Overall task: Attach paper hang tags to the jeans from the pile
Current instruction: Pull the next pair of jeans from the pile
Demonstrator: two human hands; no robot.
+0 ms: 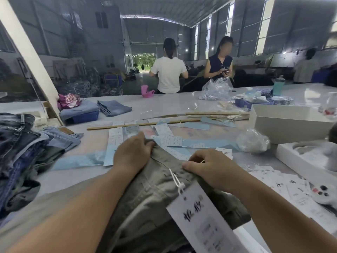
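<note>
Grey-green jeans point(145, 194) fill the lower centre of the head view, spread across the white table point(164, 105). I see my left hand point(132, 155) at centre frame, fingers curled over the far edge of the cloth and gripping it. My right hand point(211, 168) sits just right of it, thumb pressed on the fabric and fingers pinching a thin white string point(176, 178). That string runs down to a white paper tag point(204, 221) lying on the jeans at lower right. A heap of blue jeans point(20, 152) sits at the left edge. Loose tags point(291, 189) lie at the right, next to a white box point(288, 123). Strips of pale blue sticker sheets point(114, 139) scatter beyond my hands. Two people point(168, 70) stand at the far side of the table, upper centre.
</note>
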